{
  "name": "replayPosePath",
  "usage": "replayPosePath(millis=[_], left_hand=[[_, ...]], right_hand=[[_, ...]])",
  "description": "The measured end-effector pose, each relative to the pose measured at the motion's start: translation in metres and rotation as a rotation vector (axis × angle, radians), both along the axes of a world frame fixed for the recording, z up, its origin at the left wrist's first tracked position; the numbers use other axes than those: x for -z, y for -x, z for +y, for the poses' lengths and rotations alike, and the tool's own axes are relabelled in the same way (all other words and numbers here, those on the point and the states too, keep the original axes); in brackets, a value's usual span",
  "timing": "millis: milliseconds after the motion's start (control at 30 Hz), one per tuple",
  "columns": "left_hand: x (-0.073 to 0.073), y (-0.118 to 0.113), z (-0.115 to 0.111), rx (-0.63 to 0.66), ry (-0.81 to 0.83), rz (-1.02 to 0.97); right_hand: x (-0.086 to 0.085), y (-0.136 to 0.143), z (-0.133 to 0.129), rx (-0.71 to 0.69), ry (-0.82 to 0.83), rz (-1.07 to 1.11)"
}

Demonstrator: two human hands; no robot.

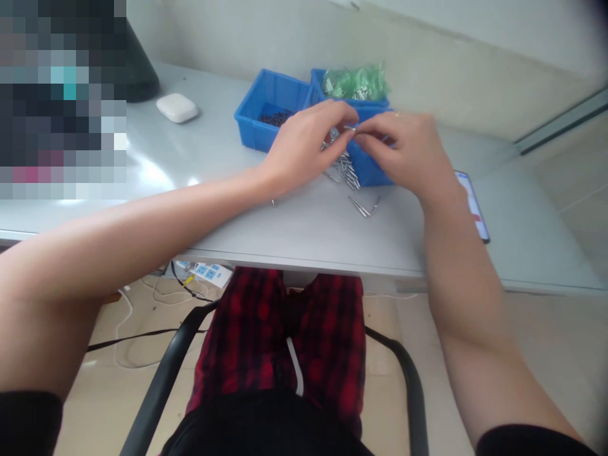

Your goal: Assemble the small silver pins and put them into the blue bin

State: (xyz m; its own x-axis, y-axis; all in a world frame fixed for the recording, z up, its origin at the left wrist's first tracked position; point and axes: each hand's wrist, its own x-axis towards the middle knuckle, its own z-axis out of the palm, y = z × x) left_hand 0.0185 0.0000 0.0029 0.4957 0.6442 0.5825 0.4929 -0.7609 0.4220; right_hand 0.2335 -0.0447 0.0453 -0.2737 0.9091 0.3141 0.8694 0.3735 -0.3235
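Note:
My left hand [311, 142] and my right hand [403, 145] meet over the desk, their fingertips almost touching. Thumb and forefinger of each are pinched on a small silvery metal pin [350, 128]; its exact shape is too small to make out. Beneath them lies a heap of slim metal pins [349, 171], partly hidden by my left hand. Behind my right fingers stands a blue bin [373, 168], its inside mostly covered. A few more loose metal pieces [363, 208] rest on the desk in front of the heap.
Further back are a blue bin [251, 132] with dark screws and another blue bin [380, 102] holding a green plastic bag [363, 82]. A white rounded case [177, 107] lies at left, a phone [475, 206] beside my right forearm. The desk's front edge [304, 261] runs above my lap.

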Motion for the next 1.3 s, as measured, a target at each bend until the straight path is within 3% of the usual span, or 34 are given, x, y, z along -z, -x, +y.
replayPosePath(millis=[167, 400, 600, 867, 1067, 1300], left_hand=[[0.002, -0.002, 0.003, 0.036, 0.016, -0.009], [0.014, -0.007, 0.015, 0.069, -0.057, -0.154], [0.014, -0.008, 0.018, 0.062, -0.048, -0.188], [0.019, -0.005, 0.026, 0.078, -0.077, -0.192], [0.014, -0.004, 0.020, 0.036, -0.085, -0.127], [0.013, -0.004, 0.017, -0.007, -0.061, -0.007]], right_hand=[[0.005, -0.005, 0.003, -0.062, -0.063, -0.006], [0.027, -0.023, 0.022, -0.209, -0.336, -0.010], [0.024, -0.020, 0.018, -0.216, -0.413, 0.067], [0.028, -0.023, 0.023, -0.230, -0.365, 0.022], [0.023, -0.021, 0.017, -0.210, -0.274, -0.059], [0.022, -0.014, 0.012, -0.271, -0.248, 0.021]])
